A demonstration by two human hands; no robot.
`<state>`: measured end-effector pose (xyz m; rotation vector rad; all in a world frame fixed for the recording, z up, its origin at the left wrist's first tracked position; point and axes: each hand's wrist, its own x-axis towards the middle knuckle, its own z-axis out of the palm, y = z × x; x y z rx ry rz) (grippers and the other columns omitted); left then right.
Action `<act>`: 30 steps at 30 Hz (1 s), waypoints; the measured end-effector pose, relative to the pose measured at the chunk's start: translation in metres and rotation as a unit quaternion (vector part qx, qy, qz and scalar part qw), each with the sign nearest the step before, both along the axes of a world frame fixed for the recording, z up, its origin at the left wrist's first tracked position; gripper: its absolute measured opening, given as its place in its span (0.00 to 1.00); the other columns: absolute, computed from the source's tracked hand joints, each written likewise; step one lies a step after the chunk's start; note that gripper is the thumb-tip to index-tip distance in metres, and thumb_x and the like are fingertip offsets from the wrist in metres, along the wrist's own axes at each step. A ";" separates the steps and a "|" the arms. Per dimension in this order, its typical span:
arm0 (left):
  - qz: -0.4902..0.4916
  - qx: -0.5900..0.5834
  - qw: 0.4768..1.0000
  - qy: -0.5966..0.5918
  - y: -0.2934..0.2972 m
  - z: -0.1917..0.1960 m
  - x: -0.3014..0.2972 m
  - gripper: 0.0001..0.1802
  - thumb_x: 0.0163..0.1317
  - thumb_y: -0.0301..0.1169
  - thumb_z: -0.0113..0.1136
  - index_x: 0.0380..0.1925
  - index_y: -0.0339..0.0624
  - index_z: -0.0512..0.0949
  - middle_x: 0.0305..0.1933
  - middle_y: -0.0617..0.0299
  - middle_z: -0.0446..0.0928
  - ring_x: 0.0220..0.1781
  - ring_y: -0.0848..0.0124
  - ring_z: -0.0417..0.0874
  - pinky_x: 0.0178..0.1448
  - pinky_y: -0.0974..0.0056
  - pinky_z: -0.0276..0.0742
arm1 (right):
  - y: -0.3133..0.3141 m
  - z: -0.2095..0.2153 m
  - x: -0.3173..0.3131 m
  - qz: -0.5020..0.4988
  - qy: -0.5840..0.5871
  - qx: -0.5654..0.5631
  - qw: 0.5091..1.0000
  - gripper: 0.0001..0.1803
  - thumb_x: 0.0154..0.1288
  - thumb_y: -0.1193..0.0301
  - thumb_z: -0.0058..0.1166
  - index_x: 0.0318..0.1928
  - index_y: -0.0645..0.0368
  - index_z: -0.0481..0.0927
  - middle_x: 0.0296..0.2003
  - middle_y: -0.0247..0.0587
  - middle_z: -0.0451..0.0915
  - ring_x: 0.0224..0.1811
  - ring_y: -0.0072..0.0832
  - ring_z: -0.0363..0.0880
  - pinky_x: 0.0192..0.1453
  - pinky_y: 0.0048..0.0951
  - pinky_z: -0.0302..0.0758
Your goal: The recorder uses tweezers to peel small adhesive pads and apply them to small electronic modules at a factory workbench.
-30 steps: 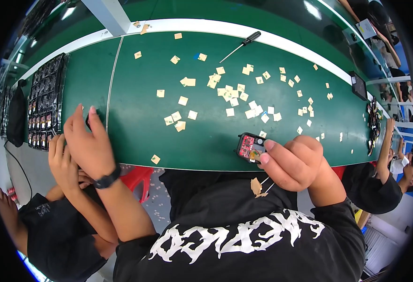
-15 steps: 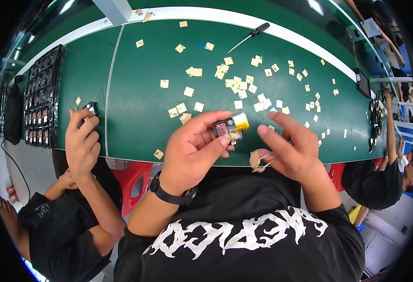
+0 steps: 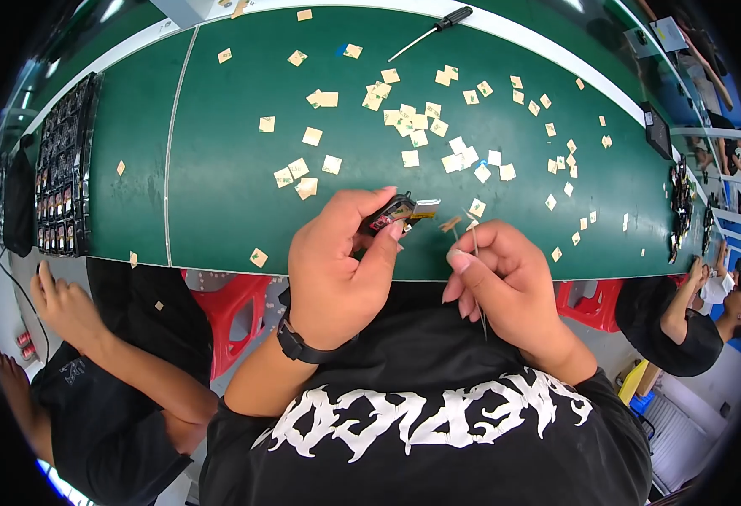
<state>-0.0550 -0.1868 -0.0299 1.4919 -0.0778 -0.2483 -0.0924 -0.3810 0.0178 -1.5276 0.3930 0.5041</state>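
Head view, and I read it from the left edge across. Far left, a black tray (image 3: 62, 169) of small parts lies on the green table (image 3: 218, 169), and below it a neighbour's hand (image 3: 67, 304) rests off the table edge, by a red stool (image 3: 235, 316). Nearer the middle, my left hand (image 3: 341, 261) — a black watch (image 3: 303, 346) on its wrist — is clamped on a small dark part (image 3: 400, 211) with a pale tab at its end, held just over the table's near edge. Just right of it, my right hand (image 3: 505, 278) is closed on thin tweezers (image 3: 474, 253), their tips at a small tan scrap close beside the part. Beyond the hands, tan paper squares (image 3: 412, 126) lie scattered over the green, and a screwdriver (image 3: 433, 29) lies near the far edge. At the far right another person (image 3: 682, 329) sits at the table's end.
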 end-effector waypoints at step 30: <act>0.059 -0.004 0.996 -0.071 -0.003 -0.010 -0.004 0.15 0.64 0.20 0.59 0.52 0.33 0.78 0.39 0.50 0.83 0.34 0.63 0.85 0.40 0.63 0.80 | 0.041 -0.011 0.013 -0.040 0.017 0.028 0.999 0.10 0.74 0.69 0.56 0.38 0.61 0.71 0.22 0.37 0.81 0.16 0.14 0.73 0.18 0.17 0.66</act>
